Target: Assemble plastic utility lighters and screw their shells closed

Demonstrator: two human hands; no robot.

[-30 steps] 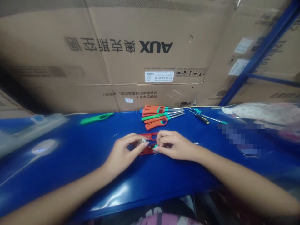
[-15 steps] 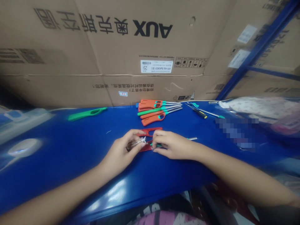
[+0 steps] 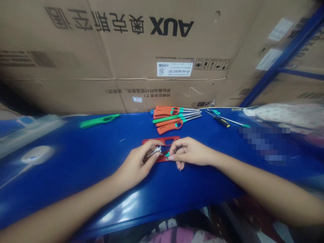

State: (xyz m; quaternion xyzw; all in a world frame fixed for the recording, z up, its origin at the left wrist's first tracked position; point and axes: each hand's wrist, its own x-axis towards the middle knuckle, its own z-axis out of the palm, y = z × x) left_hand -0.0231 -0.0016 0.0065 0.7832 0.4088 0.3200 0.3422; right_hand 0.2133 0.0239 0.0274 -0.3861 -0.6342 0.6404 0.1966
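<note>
A red lighter shell (image 3: 162,140) lies flat on the blue table (image 3: 101,158) in front of me. My left hand (image 3: 138,163) pinches a small clear and metal part (image 3: 154,152) against the shell's left half. My right hand (image 3: 188,152) is closed in a pinch on a small teal piece (image 3: 167,154) at the shell's lower edge. The two hands almost touch over the shell, and their fingers hide much of it.
A pile of orange and green long-nosed lighters (image 3: 174,118) lies beyond the hands. A single green lighter (image 3: 100,120) lies at the back left, screwdrivers (image 3: 222,120) at the back right. Big cardboard boxes (image 3: 152,50) wall the far edge. A clear plastic bag (image 3: 30,135) lies left.
The right hand has slid left along the shell, and the metal rod beside it no longer shows. The left hand keeps its pinch on the small part. The camera view shifted slightly.
</note>
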